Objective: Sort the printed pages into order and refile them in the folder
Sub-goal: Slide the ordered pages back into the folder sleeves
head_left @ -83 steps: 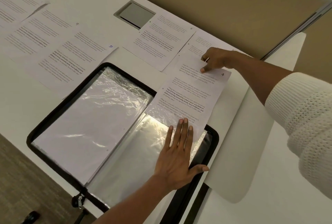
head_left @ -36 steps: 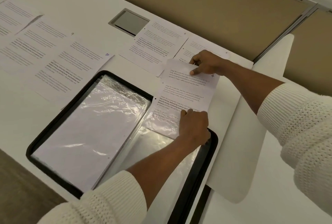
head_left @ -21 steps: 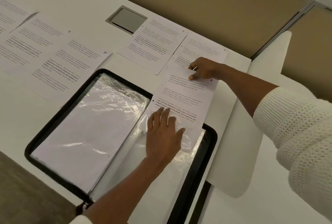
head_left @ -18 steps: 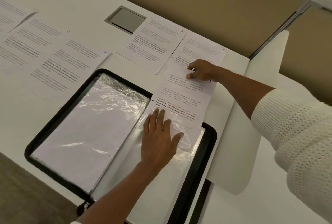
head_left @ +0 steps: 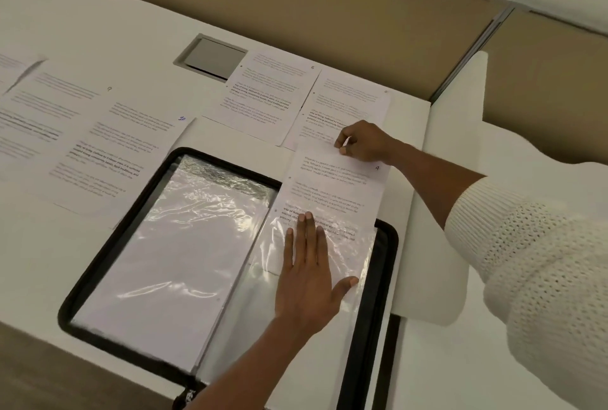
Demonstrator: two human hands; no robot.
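A black zip folder lies open on the white table, with clear plastic sleeves on both sides. A printed page marked 4 is partly inside the right-hand sleeve, and its top half sticks out beyond the folder. My left hand presses flat on the sleeve over the page's lower part, fingers straight. My right hand pinches the page's top edge. The left side holds a filled sleeve.
Several other printed pages lie on the table: two behind the folder, more at the left, one marked 10. A grey cable hatch is set in the table. A tan partition runs along the back. The table's right edge is close.
The page has slid deeper into the right sleeve. My left hand moved from gripping the sleeve's edge to pressing flat on it. My right hand moved nearer with the page's top edge.
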